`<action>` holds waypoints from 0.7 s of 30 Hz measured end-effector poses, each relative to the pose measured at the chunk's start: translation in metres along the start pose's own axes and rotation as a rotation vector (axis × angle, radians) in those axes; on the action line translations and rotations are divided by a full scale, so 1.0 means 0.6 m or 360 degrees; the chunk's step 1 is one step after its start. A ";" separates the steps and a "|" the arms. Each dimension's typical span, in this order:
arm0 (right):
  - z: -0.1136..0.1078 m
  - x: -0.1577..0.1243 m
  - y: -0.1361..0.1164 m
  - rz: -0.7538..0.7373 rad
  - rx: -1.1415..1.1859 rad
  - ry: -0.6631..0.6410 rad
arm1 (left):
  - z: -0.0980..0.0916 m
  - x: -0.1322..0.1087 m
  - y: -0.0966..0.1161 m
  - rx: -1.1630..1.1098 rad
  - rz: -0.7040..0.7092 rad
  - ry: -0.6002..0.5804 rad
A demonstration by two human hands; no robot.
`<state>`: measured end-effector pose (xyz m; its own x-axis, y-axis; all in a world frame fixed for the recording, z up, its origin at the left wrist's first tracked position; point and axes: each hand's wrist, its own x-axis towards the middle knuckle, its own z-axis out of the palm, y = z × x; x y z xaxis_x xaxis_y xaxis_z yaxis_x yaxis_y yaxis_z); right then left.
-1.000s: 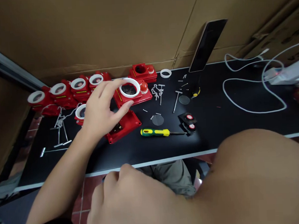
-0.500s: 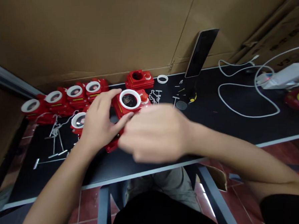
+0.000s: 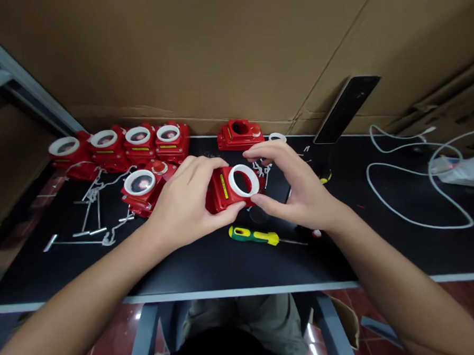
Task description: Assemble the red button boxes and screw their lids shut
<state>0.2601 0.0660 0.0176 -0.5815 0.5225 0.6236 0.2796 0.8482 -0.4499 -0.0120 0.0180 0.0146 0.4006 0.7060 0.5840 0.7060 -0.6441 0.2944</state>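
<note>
Housing (image 3: 218, 190) in my curled left hand (image 3: 185, 201) | right hand (image 3: 299, 190) half-open at white ring (image 3: 233, 183), grip unclear | screwdriver (image 3: 259, 236) below both

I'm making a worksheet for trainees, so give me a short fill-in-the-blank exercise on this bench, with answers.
1. The screwdriver has a green and ____ handle.
2. The ring between the left hand and the right hand is ____ in colour.
3. The row at the back left holds ____ red housings.
4. The cable lies toward the ____ end of the table.

Missing words: yellow; white; four; right.
</note>
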 end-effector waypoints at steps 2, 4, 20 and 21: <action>0.001 -0.001 -0.001 -0.0054 -0.0011 -0.0002 | -0.001 0.002 0.003 -0.0002 0.0026 0.0022; 0.000 0.000 -0.004 -0.0077 -0.0026 -0.0015 | -0.002 0.003 0.004 0.0000 0.0048 0.0044; 0.007 0.005 -0.034 -0.0064 -0.0003 0.0078 | -0.004 0.006 -0.007 -0.0094 0.0215 0.0329; 0.008 0.005 -0.033 -0.0096 0.0017 0.0098 | -0.002 0.007 -0.009 -0.0138 0.0249 0.0341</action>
<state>0.2493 0.0505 0.0252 -0.5487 0.4753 0.6878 0.2373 0.8774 -0.4170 -0.0151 0.0240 0.0163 0.3615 0.5236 0.7715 0.5892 -0.7696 0.2462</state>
